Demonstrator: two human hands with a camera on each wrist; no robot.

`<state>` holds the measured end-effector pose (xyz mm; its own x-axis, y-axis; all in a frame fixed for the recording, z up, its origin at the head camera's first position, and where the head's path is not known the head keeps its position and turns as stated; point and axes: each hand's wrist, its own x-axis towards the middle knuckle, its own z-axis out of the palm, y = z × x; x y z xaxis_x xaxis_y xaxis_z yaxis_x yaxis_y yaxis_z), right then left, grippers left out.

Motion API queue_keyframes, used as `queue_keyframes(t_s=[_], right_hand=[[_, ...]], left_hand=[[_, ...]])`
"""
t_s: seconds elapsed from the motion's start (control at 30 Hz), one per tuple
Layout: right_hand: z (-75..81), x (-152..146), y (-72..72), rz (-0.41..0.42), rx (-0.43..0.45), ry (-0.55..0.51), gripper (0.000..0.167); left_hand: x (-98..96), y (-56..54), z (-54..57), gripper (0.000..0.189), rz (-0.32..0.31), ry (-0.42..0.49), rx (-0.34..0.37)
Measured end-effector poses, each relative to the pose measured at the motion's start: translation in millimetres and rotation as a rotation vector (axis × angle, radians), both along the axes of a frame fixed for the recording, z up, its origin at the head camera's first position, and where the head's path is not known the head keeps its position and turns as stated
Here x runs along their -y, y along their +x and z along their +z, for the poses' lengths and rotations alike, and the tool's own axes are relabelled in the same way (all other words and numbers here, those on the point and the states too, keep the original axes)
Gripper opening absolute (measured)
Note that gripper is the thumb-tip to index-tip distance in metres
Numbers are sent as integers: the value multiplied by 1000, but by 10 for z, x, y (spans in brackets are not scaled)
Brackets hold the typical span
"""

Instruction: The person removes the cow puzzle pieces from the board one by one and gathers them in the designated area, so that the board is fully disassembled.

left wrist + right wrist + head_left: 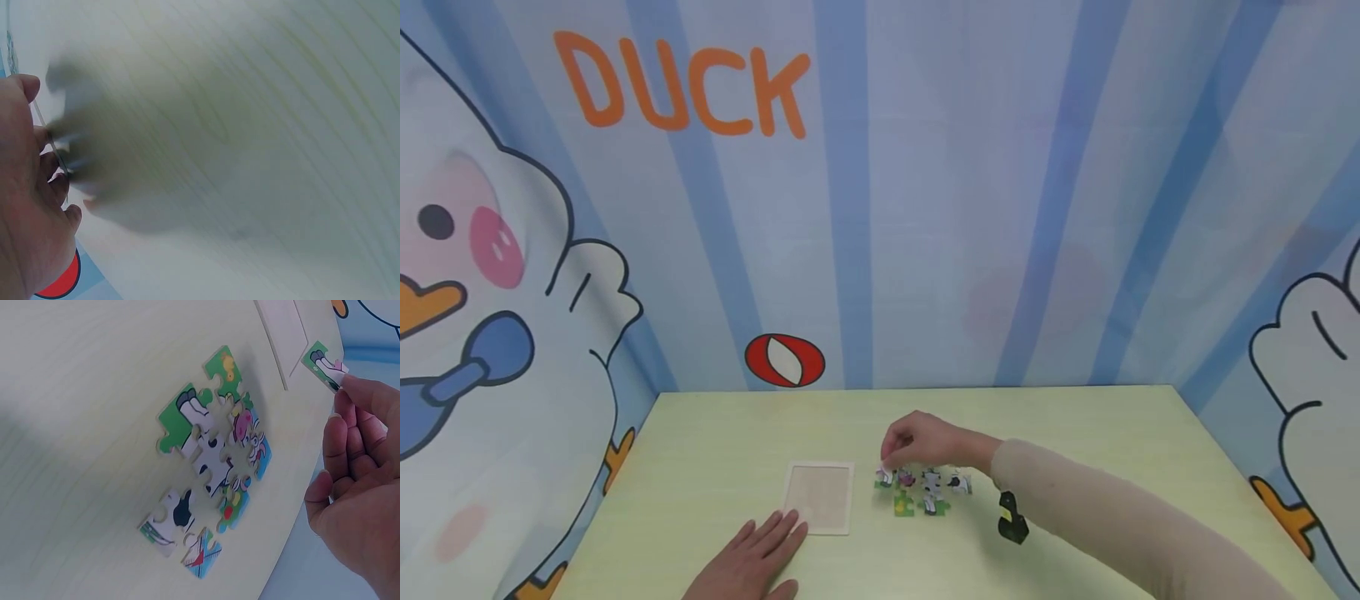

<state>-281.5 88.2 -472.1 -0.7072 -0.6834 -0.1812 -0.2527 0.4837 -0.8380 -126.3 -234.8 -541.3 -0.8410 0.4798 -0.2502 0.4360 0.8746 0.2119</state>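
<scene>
My right hand [921,439] pinches a puzzle piece [322,364] between thumb and finger; the piece is green with white legs and dark hooves. It is held up to the side of the loose puzzle pieces [212,464], several of which lie on the table with cow, flower and green patterns. My left hand [747,557] lies spread with its fingertips at the lower left corner of a pale puzzle frame [849,500]. In the left wrist view, the left hand [34,200] shows at the left edge, fingers along the frame's thin edge.
The frame stands left of the loose pieces on the light wooden table [1075,433]. A small black object [1012,518] shows just below the right sleeve [1090,508]. Behind the table hangs a blue striped backdrop [917,208] with duck drawings.
</scene>
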Motion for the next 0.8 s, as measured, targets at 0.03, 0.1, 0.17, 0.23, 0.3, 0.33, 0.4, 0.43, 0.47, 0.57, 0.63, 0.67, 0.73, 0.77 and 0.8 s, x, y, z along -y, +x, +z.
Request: queue_keyframes(t_s=[0.03,0.1,0.17,0.23,0.3,0.33,0.4,0.43,0.47,0.57,0.63,0.67,0.73,0.77,0.8], right_hand=[[1,-27,1,-1,-4,3,4],[1,-83,1,-8,-12,11,3],[3,-143,4,-11,-21,22,4],[4,-202,9,-13,-23,26,4],[6,-262,15,-12,-24,30,6],[2,-291,15,-12,-29,35,6],[-5,-349,17,-13,-35,40,7],[-10,-378,19,-16,-38,43,5],[-13,-409,19,-17,-42,48,4],[-25,-500,27,-19,-42,60,1],[-28,-559,34,-19,-45,66,2],[-26,-589,39,-19,-45,69,3],[-22,-646,53,-16,-49,77,5],[-20,-673,63,-16,-52,81,5],[-18,-700,75,-17,-49,82,5]], left_hand=[[1,0,0,82,-2,2,1],[4,-2,2,81,-4,3,2],[4,-1,7,81,-5,5,0],[3,-1,9,81,-7,5,-2],[2,-1,7,80,-10,6,-5],[2,-2,4,81,-13,8,-6],[2,-4,-2,80,-16,10,-6],[3,-7,-7,80,-18,10,-5],[4,-9,-10,81,-20,12,-5],[9,-13,-12,82,-24,16,-6],[16,-15,-15,82,-26,21,-8],[21,-14,-16,82,-26,24,-9],[31,-9,-19,82,-27,32,-12],[35,-8,-21,82,-27,36,-12],[39,-7,-25,82,-26,39,-13]])
